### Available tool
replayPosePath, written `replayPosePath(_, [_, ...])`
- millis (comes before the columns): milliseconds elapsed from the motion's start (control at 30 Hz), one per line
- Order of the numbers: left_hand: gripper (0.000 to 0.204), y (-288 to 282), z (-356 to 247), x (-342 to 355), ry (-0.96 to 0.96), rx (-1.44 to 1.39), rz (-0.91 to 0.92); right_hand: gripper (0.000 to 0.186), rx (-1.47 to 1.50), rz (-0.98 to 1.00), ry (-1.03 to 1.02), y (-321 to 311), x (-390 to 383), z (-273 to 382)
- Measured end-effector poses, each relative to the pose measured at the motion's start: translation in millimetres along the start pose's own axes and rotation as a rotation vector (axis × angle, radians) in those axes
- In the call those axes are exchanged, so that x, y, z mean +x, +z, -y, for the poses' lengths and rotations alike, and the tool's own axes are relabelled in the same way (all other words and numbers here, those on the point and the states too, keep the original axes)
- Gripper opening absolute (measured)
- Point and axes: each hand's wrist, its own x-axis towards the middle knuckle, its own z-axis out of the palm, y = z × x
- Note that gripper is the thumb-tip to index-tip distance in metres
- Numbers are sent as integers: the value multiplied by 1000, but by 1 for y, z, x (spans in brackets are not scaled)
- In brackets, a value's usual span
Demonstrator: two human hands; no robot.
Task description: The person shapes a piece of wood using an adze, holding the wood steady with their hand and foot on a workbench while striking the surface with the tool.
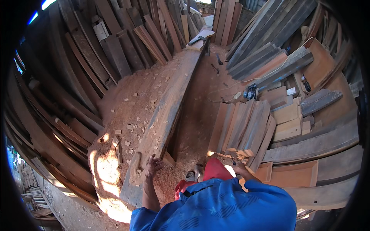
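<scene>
My left hand (155, 165) is over the right edge of a long wooden bench plank (169, 107), fingers partly curled but apart, with nothing seen in them. Just left of it, a rounded, elongated piece of wood (135, 164) rests on the plank. At my right side, my right hand (239, 168) is closed around a thin dark tool (232, 159) that points away from me; its exact kind is too small to make out. The tool is beside the near end of a row of stacked boards (243, 123).
Wood chips and sawdust (135, 100) cover the ground left of the plank. Boards (115, 50) lean along the left and far walls. A corded power tool (251, 92) sits to the right, its pale cable (275, 68) trailing over boards. Shallow wooden panels (293, 173) lie at my right.
</scene>
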Motion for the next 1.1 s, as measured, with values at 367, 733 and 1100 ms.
replayPosePath(367, [57,94,64,58,-325,305,29,39,1,114,20,2,138,52])
replayPosePath(733, [52,233,-60,300,-89,433,71,35,208,93,-83,-141,315,176])
replayPosePath(1100, [41,318,-133,496,-76,398,71,12,2169,-10,-590,-458,382,402])
